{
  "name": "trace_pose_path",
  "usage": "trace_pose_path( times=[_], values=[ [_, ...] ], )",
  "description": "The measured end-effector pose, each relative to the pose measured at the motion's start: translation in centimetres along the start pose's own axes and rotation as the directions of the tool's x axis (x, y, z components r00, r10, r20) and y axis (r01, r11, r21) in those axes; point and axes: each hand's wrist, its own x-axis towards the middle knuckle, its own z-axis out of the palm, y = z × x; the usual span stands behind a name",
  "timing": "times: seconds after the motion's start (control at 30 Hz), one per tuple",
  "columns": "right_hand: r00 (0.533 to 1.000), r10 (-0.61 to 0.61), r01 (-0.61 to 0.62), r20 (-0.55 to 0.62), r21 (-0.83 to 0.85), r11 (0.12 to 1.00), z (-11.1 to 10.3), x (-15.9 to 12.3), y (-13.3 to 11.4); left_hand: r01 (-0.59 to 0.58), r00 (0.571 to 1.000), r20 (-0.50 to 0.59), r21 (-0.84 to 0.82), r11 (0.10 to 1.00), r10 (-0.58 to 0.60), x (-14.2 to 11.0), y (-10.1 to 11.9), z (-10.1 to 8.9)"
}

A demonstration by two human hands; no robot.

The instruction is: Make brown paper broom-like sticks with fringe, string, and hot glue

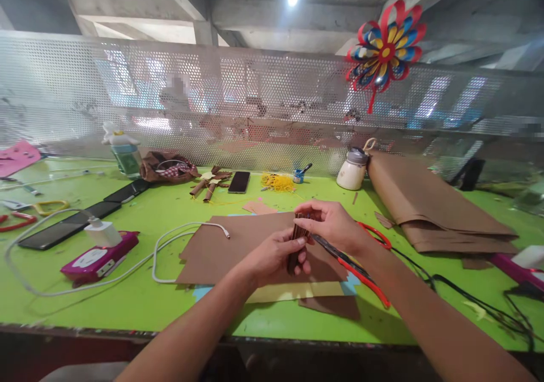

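Note:
Both my hands meet over the middle of the green table [170, 308]. My left hand [272, 257] is closed round the lower part of a folded strip of brown paper [296, 246] held upright. My right hand [334, 226] pinches the top of the same strip with fingers curled. Under my hands lies a flat sheet of brown paper [221, 249] on top of yellow and blue sheets. Red-handled scissors [363, 268] lie just below my right wrist, blades pointing toward the strip.
A stack of brown paper [429, 206] lies at the right with black cables in front. At the left are a pink power bank [100, 260], a white charger and cable, and phones. Farther back stand a white jar [352, 172], a phone, yellow thread and small paper figures. A perforated metal screen carries a paper pinwheel [386, 50].

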Motion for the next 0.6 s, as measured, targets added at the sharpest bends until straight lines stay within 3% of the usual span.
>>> trace_pose_path(
  times=[0.3,0.6],
  values=[
    [0.999,0.036,-0.038,0.016,0.127,0.991,0.3,0.0,0.9,-0.002,1.0,0.028,0.023,1.0,0.001,0.3,-0.4,-0.6],
    [0.999,0.033,-0.032,-0.004,0.11,0.993,0.4,-0.1,1.7,0.044,0.997,0.061,0.007,0.999,-0.045,0.5,-0.8,-1.1]
  ],
)
